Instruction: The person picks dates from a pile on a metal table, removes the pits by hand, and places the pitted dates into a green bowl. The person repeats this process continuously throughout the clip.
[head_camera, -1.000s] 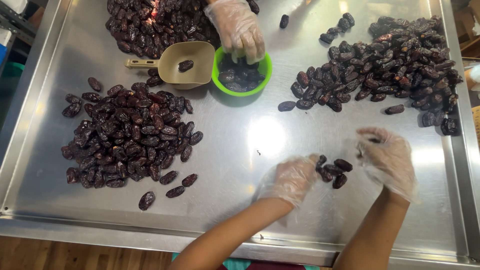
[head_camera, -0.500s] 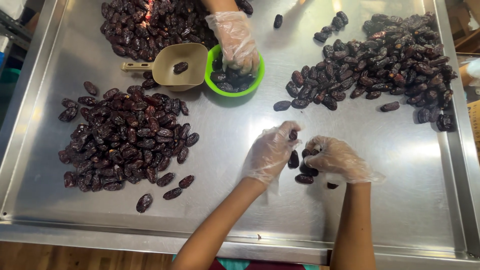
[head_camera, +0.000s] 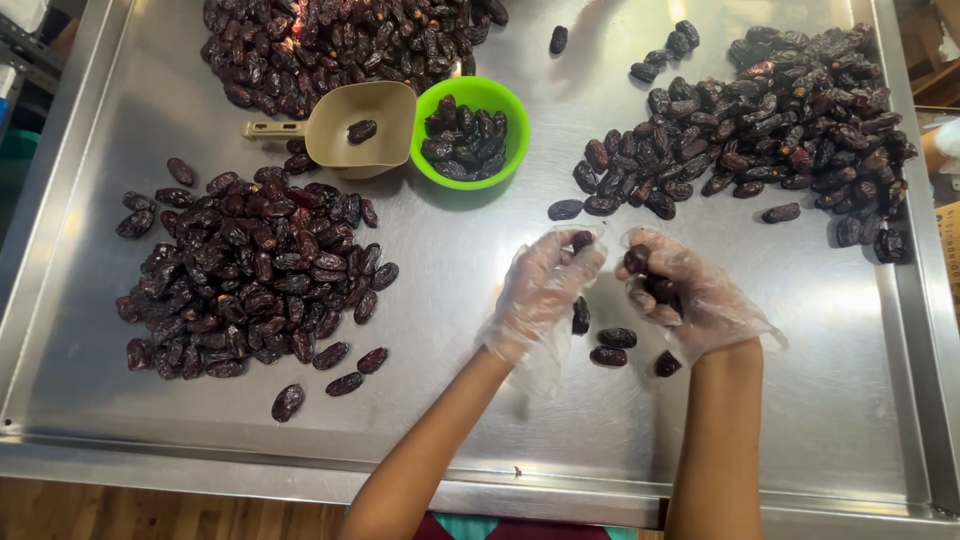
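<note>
Both my hands wear clear plastic gloves over a steel tray (head_camera: 500, 440). My left hand (head_camera: 540, 290) pinches one dark date (head_camera: 582, 241) at its fingertips. My right hand (head_camera: 685, 295) is closed on a few dates (head_camera: 650, 280), one poking up between the fingers. Three loose dates (head_camera: 612, 345) lie on the tray just below and between the two hands. A big pile of dates (head_camera: 760, 120) lies at the upper right, close to my right hand.
A green bowl (head_camera: 500, 100) with dates stands at the top middle beside a tan scoop (head_camera: 355, 125) holding one date. Another pile of dates (head_camera: 250, 270) lies at left and a third pile (head_camera: 330, 40) at the top. Raised tray rims run along all sides.
Another person's gloved hand at the green bowl has left the view. My hands rose slightly toward the tray's middle and lifted dates off the tray.
</note>
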